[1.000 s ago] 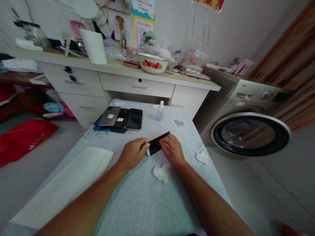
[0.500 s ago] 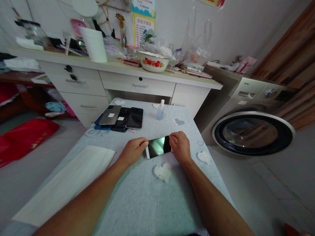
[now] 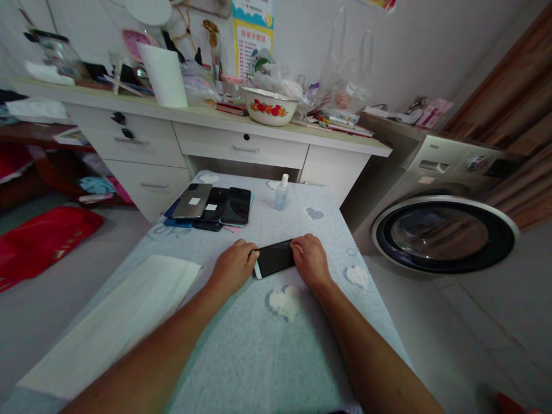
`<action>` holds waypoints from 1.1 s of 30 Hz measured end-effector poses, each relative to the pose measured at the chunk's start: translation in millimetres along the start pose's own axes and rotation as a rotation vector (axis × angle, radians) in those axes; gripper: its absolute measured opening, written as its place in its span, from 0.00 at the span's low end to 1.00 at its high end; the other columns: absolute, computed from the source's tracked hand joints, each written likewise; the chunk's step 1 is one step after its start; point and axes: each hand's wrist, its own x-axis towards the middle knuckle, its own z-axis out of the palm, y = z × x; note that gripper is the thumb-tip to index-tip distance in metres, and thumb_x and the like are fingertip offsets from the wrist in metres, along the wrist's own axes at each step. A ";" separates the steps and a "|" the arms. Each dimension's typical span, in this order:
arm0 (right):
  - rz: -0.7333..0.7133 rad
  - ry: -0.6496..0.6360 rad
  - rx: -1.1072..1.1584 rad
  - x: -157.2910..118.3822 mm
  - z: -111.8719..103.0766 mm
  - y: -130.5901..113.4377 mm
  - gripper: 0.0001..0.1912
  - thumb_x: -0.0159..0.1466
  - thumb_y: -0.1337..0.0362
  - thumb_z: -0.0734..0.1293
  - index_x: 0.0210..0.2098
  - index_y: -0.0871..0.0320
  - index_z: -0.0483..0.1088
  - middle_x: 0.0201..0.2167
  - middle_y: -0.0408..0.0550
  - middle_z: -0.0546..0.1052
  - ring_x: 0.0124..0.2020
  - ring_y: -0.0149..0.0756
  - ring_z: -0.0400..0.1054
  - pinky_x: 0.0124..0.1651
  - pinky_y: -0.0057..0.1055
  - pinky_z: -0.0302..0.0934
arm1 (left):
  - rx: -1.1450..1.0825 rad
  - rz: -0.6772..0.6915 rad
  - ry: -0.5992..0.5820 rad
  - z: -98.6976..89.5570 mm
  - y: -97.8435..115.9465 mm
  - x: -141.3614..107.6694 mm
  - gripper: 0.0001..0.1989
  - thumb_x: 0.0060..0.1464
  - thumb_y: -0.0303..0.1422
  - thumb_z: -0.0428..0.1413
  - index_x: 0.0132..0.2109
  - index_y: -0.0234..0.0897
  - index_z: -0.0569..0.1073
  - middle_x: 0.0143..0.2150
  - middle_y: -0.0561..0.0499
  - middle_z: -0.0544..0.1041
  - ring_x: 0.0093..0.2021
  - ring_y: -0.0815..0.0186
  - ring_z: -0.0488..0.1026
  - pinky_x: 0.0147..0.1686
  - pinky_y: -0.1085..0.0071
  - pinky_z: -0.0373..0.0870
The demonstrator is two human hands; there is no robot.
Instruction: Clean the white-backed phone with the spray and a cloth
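Observation:
A white-edged smartphone [image 3: 276, 258] with a dark screen faces up, lying sideways between my two hands just over the table. My left hand [image 3: 234, 265] pinches its left end near the upper corner, fingers closed. At the other end, my right hand [image 3: 311, 259] grips the phone with curled fingers that cover its right edge. Whether the phone's underside touches the cloth cannot be made out. Beyond my left hand lies a group of several phones [image 3: 209, 208], partly stacked, some bearing white stickers. A small clear spray bottle [image 3: 281, 195] stands upright behind the held phone.
A pale flat strip [image 3: 116, 322] lies along the left of the table, whose blue cloth [image 3: 259, 351] has heart patterns. Behind stands a drawer cabinet [image 3: 276, 150] bearing a floral bowl [image 3: 271, 108]. A washing machine [image 3: 444, 190] is at right, a red bag [image 3: 52, 241] at left.
The phone has tilted flatter, and its bright screen reflection is gone. My right hand has shifted slightly left along the phone, covering more of its right end.

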 end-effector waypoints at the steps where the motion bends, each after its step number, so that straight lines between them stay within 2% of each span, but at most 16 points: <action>1: -0.012 -0.019 0.000 -0.4 0.0 -2.2 0.10 0.62 0.71 0.62 0.36 0.58 0.75 0.34 0.49 0.73 0.39 0.38 0.64 0.46 0.31 0.56 | 0.013 -0.006 0.000 0.2 0.8 -0.2 0.15 0.61 0.34 0.45 0.43 0.36 0.75 0.40 0.46 0.74 0.42 0.62 0.72 0.43 0.69 0.65; 6: -0.119 -0.099 0.030 -2.6 -2.1 -10.1 0.10 0.61 0.73 0.63 0.36 0.57 0.75 0.34 0.47 0.74 0.39 0.37 0.63 0.45 0.30 0.57 | 0.048 -0.020 0.002 1.2 3.4 -1.3 0.13 0.61 0.33 0.46 0.44 0.37 0.74 0.40 0.47 0.73 0.42 0.62 0.72 0.42 0.70 0.65; 10: -0.178 -0.100 0.038 -2.8 -3.8 -10.1 0.10 0.60 0.74 0.63 0.36 0.56 0.75 0.35 0.48 0.74 0.39 0.37 0.63 0.45 0.31 0.57 | 0.059 -0.012 0.008 1.2 5.4 -2.5 0.13 0.61 0.34 0.45 0.44 0.37 0.73 0.41 0.47 0.73 0.41 0.62 0.73 0.41 0.69 0.65; 18: -0.080 0.003 -0.050 -0.4 -1.3 -0.1 0.10 0.64 0.70 0.62 0.36 0.57 0.76 0.33 0.50 0.73 0.38 0.39 0.63 0.44 0.32 0.57 | 0.091 -0.024 0.012 2.9 6.8 -4.0 0.10 0.61 0.33 0.46 0.44 0.38 0.70 0.42 0.48 0.72 0.41 0.62 0.73 0.39 0.69 0.65; 22: -0.020 0.055 -0.085 1.5 -3.0 1.3 0.10 0.64 0.71 0.61 0.35 0.57 0.75 0.33 0.50 0.73 0.38 0.39 0.63 0.43 0.32 0.57 | 0.044 0.005 -0.007 1.7 6.1 -6.0 0.13 0.61 0.40 0.46 0.45 0.38 0.70 0.43 0.47 0.70 0.42 0.61 0.72 0.41 0.67 0.66; 24: -0.010 0.063 -0.103 2.1 -4.0 1.0 0.10 0.64 0.71 0.61 0.35 0.58 0.75 0.33 0.50 0.73 0.37 0.39 0.63 0.43 0.32 0.56 | 0.013 0.020 -0.024 0.1 5.9 -8.1 0.19 0.56 0.47 0.50 0.47 0.38 0.68 0.45 0.46 0.69 0.45 0.59 0.72 0.43 0.66 0.66; 26: -0.019 0.056 -0.117 2.0 -4.8 0.5 0.10 0.63 0.71 0.61 0.35 0.58 0.75 0.33 0.50 0.73 0.37 0.39 0.63 0.43 0.33 0.56 | -0.005 0.053 -0.051 -1.7 6.0 -10.4 0.29 0.48 0.53 0.56 0.51 0.38 0.66 0.47 0.45 0.69 0.48 0.56 0.70 0.46 0.64 0.66; 29: -0.051 0.031 -0.123 0.4 -5.9 0.0 0.07 0.61 0.69 0.64 0.36 0.58 0.75 0.33 0.51 0.73 0.38 0.41 0.62 0.44 0.34 0.56 | -0.010 0.090 -0.095 -4.6 7.1 -13.0 0.40 0.36 0.56 0.62 0.53 0.38 0.64 0.48 0.44 0.68 0.50 0.52 0.68 0.48 0.62 0.66; 33: -0.066 -0.005 -0.129 -1.3 -7.2 -0.1 0.08 0.61 0.70 0.64 0.37 0.58 0.75 0.35 0.52 0.73 0.39 0.41 0.62 0.44 0.34 0.56 | 0.002 0.079 -0.110 -6.3 8.3 -13.2 0.38 0.33 0.51 0.64 0.50 0.38 0.64 0.48 0.44 0.67 0.51 0.51 0.68 0.48 0.61 0.66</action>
